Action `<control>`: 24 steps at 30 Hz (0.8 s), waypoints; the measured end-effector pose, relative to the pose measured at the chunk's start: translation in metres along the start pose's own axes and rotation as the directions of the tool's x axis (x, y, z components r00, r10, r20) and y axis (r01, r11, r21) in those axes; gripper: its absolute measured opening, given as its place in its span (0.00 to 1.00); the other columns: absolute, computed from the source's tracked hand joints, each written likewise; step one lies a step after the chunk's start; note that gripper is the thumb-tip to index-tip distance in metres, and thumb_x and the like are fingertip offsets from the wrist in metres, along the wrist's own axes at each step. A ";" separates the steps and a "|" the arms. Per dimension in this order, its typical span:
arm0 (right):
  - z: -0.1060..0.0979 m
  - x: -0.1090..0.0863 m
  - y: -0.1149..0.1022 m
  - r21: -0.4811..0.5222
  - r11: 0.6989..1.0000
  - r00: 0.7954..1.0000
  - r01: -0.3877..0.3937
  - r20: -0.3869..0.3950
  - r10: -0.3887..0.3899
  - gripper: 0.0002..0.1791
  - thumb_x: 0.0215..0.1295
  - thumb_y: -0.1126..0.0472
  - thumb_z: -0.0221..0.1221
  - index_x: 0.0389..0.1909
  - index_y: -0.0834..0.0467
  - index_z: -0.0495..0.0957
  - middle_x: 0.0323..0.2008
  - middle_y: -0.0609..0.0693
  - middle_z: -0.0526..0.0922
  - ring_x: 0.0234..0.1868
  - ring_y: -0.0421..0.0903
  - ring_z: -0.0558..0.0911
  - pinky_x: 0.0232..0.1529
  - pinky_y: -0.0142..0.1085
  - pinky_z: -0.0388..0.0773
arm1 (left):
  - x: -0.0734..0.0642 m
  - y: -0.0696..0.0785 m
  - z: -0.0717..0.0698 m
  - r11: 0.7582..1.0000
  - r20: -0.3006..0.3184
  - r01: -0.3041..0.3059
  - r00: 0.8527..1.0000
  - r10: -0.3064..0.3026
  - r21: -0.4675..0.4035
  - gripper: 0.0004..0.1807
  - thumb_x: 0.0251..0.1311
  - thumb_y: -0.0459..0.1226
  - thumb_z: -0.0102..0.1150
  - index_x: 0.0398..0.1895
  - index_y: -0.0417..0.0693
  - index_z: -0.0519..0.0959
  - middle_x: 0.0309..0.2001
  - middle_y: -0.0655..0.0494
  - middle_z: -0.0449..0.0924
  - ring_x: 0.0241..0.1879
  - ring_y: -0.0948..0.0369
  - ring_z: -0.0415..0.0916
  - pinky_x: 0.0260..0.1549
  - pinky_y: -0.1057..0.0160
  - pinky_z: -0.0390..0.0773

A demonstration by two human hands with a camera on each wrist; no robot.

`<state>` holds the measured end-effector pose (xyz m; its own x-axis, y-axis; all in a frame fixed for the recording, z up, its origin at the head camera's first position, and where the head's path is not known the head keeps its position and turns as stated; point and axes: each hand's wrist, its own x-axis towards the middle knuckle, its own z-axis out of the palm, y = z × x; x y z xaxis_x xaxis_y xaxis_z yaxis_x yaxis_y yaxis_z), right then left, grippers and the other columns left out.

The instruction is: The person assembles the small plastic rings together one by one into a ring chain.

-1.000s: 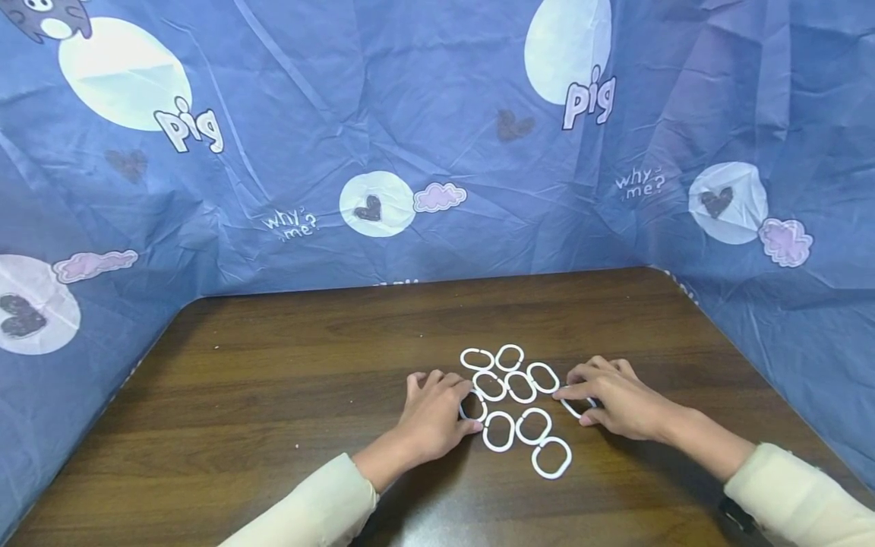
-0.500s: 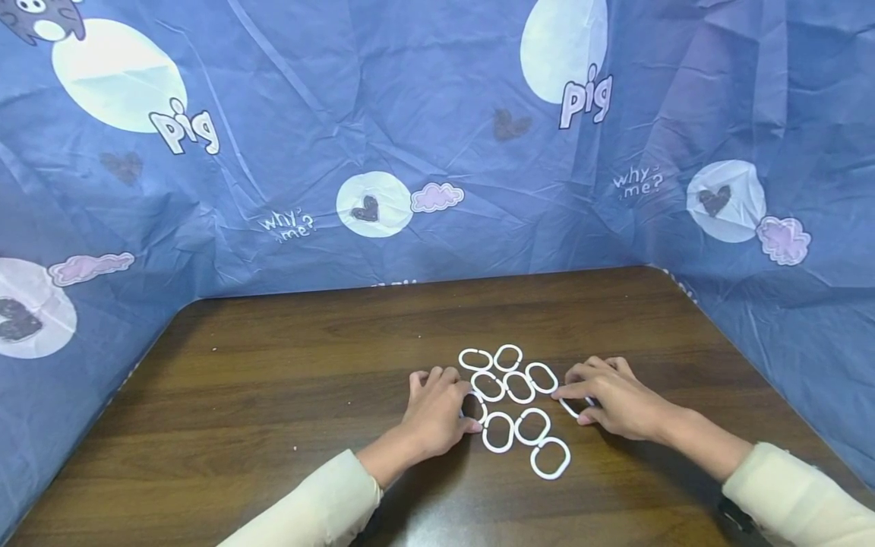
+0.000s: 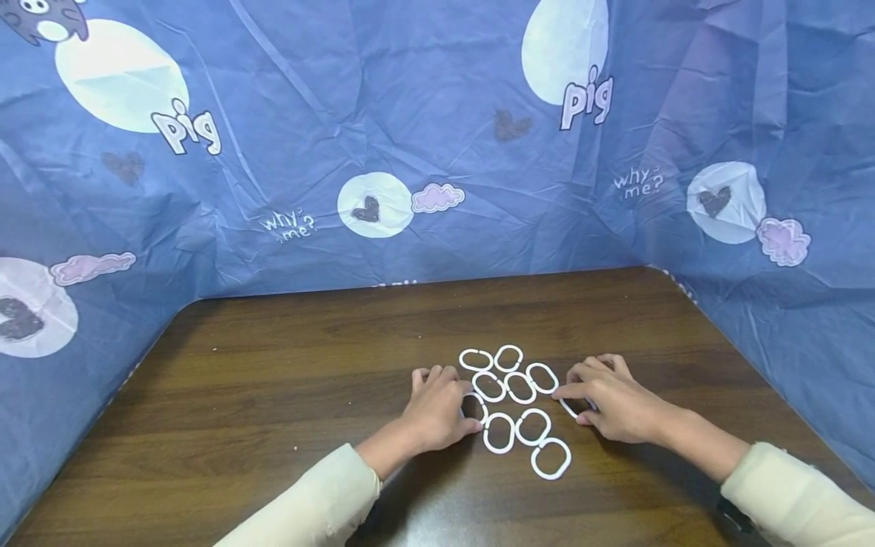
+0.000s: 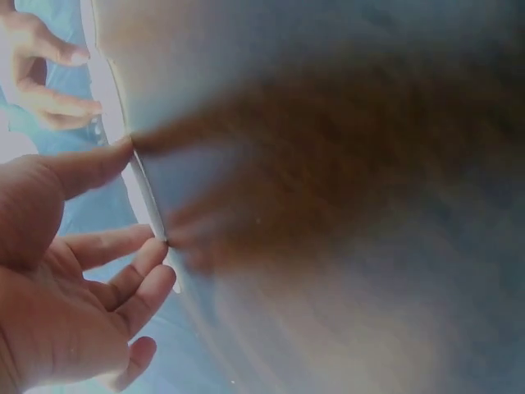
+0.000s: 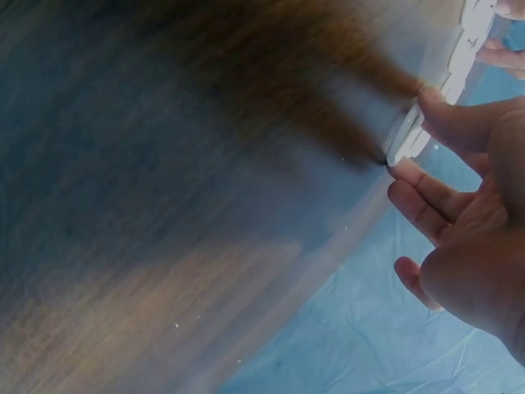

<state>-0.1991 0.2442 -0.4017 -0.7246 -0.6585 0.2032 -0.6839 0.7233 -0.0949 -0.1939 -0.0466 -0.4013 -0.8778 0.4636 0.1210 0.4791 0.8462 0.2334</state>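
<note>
In the head view my left hand [image 3: 436, 412] rests at the left side of a group of white oval rings, each with a small gap. Its thumb and fingers span one ring [image 3: 484, 410], pinching it by opposite edges; the hand covers that ring's left part. On the right, my right hand [image 3: 623, 403] pinches another ring [image 3: 567, 408] between thumb and finger, hiding most of it. Both wrist views show the held rings [image 4: 146, 190] edge-on, low at the table. Between the hands lie several loose rings, among them a middle ring [image 3: 521, 387] and a front ring [image 3: 551, 459].
The brown wood-grain table [image 3: 287, 365] extends to both sides and behind the rings. A blue printed cloth [image 3: 437, 121] hangs around its back and sides. Small white specks dot the tabletop.
Almost nothing differs. The head view shifts very slightly, and both hands keep their places on the same two rings. The loose rings stay where they were.
</note>
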 end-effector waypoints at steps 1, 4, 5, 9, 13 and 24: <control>0.000 0.000 0.000 -0.003 1.000 1.000 0.002 0.003 -0.002 0.24 0.46 0.63 0.72 0.48 0.48 0.84 0.39 0.42 0.76 0.45 0.43 0.73 0.57 0.58 0.55 | 0.001 -0.001 0.000 1.000 0.000 -0.002 1.000 0.002 0.001 0.27 0.44 0.51 0.74 0.45 0.45 0.84 0.37 0.56 0.75 0.42 0.56 0.68 0.54 0.48 0.58; 0.000 0.000 0.000 -0.004 1.000 1.000 0.008 0.009 -0.008 0.23 0.47 0.62 0.72 0.48 0.48 0.84 0.38 0.41 0.76 0.44 0.41 0.72 0.57 0.58 0.55 | 0.003 -0.002 0.000 1.000 -0.006 -0.012 1.000 0.012 -0.001 0.27 0.42 0.51 0.74 0.44 0.46 0.85 0.38 0.54 0.78 0.42 0.56 0.70 0.54 0.48 0.59; 0.000 0.000 0.000 -0.004 1.000 1.000 0.010 0.008 -0.010 0.23 0.47 0.62 0.72 0.48 0.48 0.84 0.38 0.41 0.76 0.44 0.41 0.72 0.57 0.58 0.55 | 0.004 -0.003 0.000 1.000 -0.009 -0.014 1.000 0.014 -0.002 0.26 0.41 0.51 0.75 0.43 0.46 0.85 0.38 0.54 0.78 0.42 0.56 0.70 0.54 0.49 0.59; -0.001 0.000 0.000 0.000 1.000 1.000 0.009 0.007 -0.009 0.22 0.47 0.62 0.71 0.47 0.48 0.84 0.38 0.41 0.75 0.44 0.42 0.72 0.57 0.59 0.55 | 0.006 -0.004 0.001 1.000 -0.029 -0.022 0.999 0.022 -0.018 0.25 0.38 0.50 0.75 0.40 0.46 0.85 0.37 0.54 0.80 0.40 0.56 0.71 0.51 0.50 0.61; -0.001 -0.001 0.000 0.019 1.000 1.000 0.005 0.007 -0.005 0.23 0.46 0.62 0.72 0.47 0.48 0.84 0.39 0.41 0.76 0.45 0.42 0.72 0.57 0.60 0.53 | 0.007 -0.004 0.001 1.000 -0.049 -0.023 0.999 0.022 -0.014 0.24 0.36 0.49 0.75 0.38 0.47 0.85 0.36 0.55 0.80 0.40 0.56 0.72 0.49 0.51 0.61; -0.001 0.000 0.000 0.021 1.000 1.000 0.010 -0.001 -0.010 0.22 0.46 0.61 0.71 0.46 0.51 0.84 0.39 0.43 0.77 0.45 0.45 0.72 0.57 0.61 0.53 | 0.009 -0.005 -0.001 0.999 -0.007 0.039 0.999 -0.039 -0.015 0.25 0.33 0.50 0.75 0.37 0.48 0.84 0.37 0.57 0.79 0.40 0.57 0.71 0.48 0.52 0.61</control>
<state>-0.1988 0.2443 -0.4006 -0.7178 -0.6654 0.2049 -0.6926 0.7123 -0.1131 -0.2042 -0.0465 -0.3999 -0.8957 0.4284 0.1191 0.4446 0.8595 0.2521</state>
